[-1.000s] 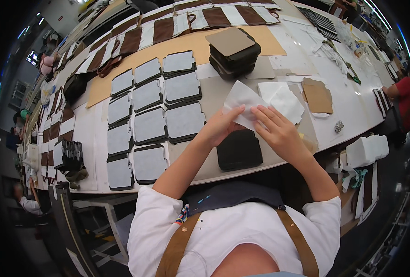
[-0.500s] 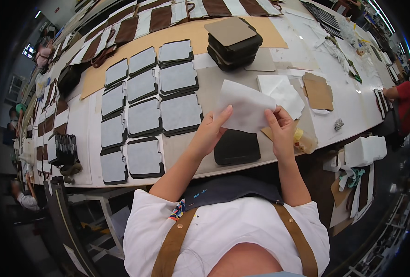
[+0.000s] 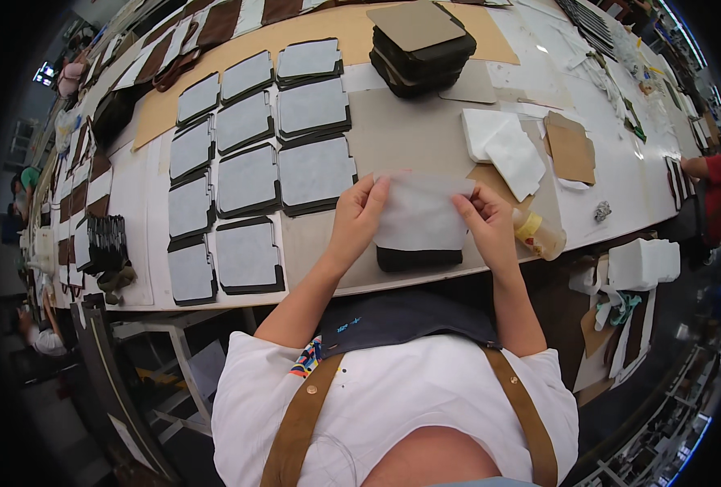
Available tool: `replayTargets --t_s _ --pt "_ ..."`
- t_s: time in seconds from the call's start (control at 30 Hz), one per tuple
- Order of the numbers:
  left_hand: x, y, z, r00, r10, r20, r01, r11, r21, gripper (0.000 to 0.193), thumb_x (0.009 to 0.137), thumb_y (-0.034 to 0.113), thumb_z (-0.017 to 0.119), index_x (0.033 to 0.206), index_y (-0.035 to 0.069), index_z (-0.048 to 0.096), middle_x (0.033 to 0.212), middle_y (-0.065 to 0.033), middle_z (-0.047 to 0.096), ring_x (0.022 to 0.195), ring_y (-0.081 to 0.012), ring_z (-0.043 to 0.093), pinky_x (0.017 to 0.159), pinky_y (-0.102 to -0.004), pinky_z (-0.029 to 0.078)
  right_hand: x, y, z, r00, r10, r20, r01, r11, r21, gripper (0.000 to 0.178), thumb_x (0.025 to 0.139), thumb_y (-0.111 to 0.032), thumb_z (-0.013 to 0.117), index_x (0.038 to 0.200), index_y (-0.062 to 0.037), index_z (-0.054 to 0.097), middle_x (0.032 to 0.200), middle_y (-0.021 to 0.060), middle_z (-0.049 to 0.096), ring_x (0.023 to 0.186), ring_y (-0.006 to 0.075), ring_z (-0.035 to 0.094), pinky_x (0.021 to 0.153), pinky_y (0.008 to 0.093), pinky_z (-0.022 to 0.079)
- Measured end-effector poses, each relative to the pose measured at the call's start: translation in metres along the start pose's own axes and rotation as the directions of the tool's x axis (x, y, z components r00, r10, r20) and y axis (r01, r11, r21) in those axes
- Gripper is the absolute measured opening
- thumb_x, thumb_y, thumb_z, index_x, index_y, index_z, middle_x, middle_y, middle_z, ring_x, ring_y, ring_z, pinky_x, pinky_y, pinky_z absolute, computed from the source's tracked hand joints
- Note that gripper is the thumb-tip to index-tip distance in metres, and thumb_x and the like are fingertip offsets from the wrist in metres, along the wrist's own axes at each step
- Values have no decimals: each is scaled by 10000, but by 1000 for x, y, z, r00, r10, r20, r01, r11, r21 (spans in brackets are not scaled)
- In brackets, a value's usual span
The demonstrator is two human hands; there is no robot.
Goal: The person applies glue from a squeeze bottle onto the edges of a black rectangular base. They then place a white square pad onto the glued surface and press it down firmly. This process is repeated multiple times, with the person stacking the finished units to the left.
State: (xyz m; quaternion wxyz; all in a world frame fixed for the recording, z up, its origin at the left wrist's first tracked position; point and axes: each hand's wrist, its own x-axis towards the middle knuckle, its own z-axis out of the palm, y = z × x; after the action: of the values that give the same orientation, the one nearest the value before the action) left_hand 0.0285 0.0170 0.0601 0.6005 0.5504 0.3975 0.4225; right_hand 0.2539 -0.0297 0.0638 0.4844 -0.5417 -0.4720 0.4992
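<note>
White sheet [image 3: 422, 217] spans between the left hand [image 3: 355, 215] and right hand [image 3: 492, 227], each grip pinching a far corner, over the black stack [image 3: 419, 260] on the worktop [image 3: 632, 183]. Laying it seems in hand; next calls for matching edges.

Your bare arms reach forward from bent elbows, the left forearm [image 3: 303, 296] slanting inward toward the middle and the right forearm [image 3: 512, 304] rising more steeply with a slight inward lean. Your left hand [image 3: 357, 214] and right hand [image 3: 491, 227] sit apart at nearly the same level, in front of your chest. Each closes in a pinch, the left thumb [image 3: 376, 197] and right thumb [image 3: 465, 209] uppermost and the other fingers curled, their tips partly hidden.
</note>
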Motion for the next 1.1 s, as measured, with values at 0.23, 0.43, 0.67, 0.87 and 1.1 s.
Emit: replayTargets --t_s 0.23,0.43,0.67,0.87,1.1 --pt "-17 -11 -1 996 -83 34 86 989 -117 547 1109 402 316 1383 -7 555 1293 -97 631 1091 -123 615 934 -258 486 -12 8 11 991 128 40 -133 970 204 216 982 -105 644 1146 32 607 935 45 706 800 49 633 712 198 490" --pt "-38 -18 -2 978 -208 36 206 977 47 531 1066 305 488 1520 45 398 1145 -79 673 936 -100 628 821 -244 509 -23 9 9 986 164 25 -166 977 137 221 972 -100 657 1137 40 614 980 80 718 843 78 664 755 226 531" --pt "-62 -14 10 997 -34 -63 59 886 460 700 935 107 687 1556 140 366 704 -18 574 591 -89 469 568 -254 434 -26 23 2 988 150 -36 -152 987 -51 147 951 -104 679 1003 33 666 878 34 713 758 40 620 668 199 484" --pt "-62 -36 4 992 89 -91 -15 789 614 452 897 169 746 1336 124 645 643 -50 522 544 -118 463 547 -275 431 -16 34 11 994 3 -109 -36 955 -296 147 921 -115 705 944 27 674 680 -27 575 606 19 437 548 221 358" --pt "-60 -38 0 986 121 -116 -20 774 632 407 889 169 751 1281 89 681 647 -74 547 534 -144 490 548 -286 443 -12 27 19 993 -59 -99 12 910 -414 152 913 -123 708 928 23 669 622 -24 477 563 37 334 502 254 278"
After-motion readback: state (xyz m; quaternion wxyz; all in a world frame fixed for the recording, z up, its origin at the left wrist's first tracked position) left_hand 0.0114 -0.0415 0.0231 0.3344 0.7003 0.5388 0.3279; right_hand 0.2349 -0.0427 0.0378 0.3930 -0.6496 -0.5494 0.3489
